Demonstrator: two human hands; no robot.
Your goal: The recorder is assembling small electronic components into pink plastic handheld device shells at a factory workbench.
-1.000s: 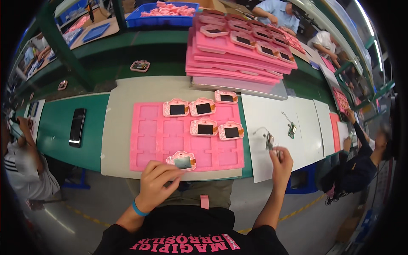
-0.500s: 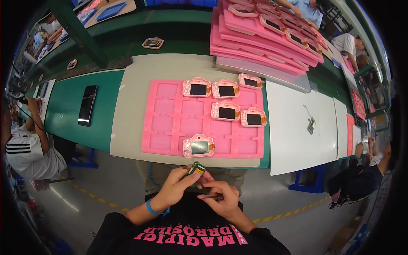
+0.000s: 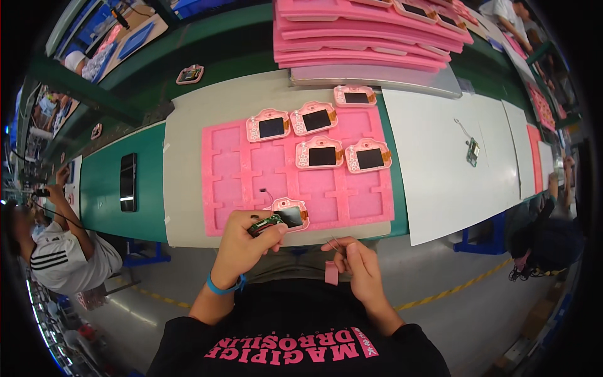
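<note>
Pinched in our left hand [image 3: 242, 242] is a green circuit board [image 3: 266, 225], just beside a pink shell [image 3: 292, 215] below frame centre, while our right hand [image 3: 359, 264], lower right, grips a thin metal tool [image 3: 333, 242].

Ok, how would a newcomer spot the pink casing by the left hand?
Find the pink compartment tray nearest the person. At its near edge, by the left hand, lies a pink camera-shaped casing. It sits alone; the tray's other casings lie farther back.

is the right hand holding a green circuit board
No, the right hand holds a thin metal tool, while a green circuit board is in the left hand.
</note>
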